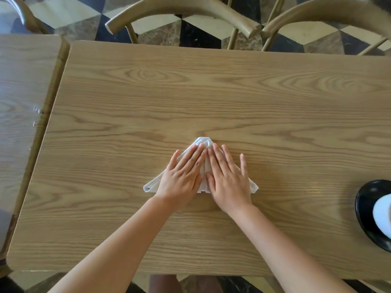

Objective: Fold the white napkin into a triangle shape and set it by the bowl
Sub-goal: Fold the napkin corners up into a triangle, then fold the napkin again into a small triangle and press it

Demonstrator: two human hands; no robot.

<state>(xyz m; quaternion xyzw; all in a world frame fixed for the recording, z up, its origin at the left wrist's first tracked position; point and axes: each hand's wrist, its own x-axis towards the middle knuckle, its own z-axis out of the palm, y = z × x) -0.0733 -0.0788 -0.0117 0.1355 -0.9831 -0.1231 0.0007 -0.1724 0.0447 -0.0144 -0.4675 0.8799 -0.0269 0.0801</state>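
We see left hand [182, 176] and right hand [229, 180] flat on white napkin [203, 142], fingers straight, slightly spread. Black bowl [364, 208] well apart at table [211, 92] right edge. Wooden chairs [182, 12] beyond table.

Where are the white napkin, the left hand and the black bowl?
white napkin [203, 141]: head view, far tip.
left hand [181, 176]: head view, back of the hand.
black bowl [365, 199]: head view, dark rim.
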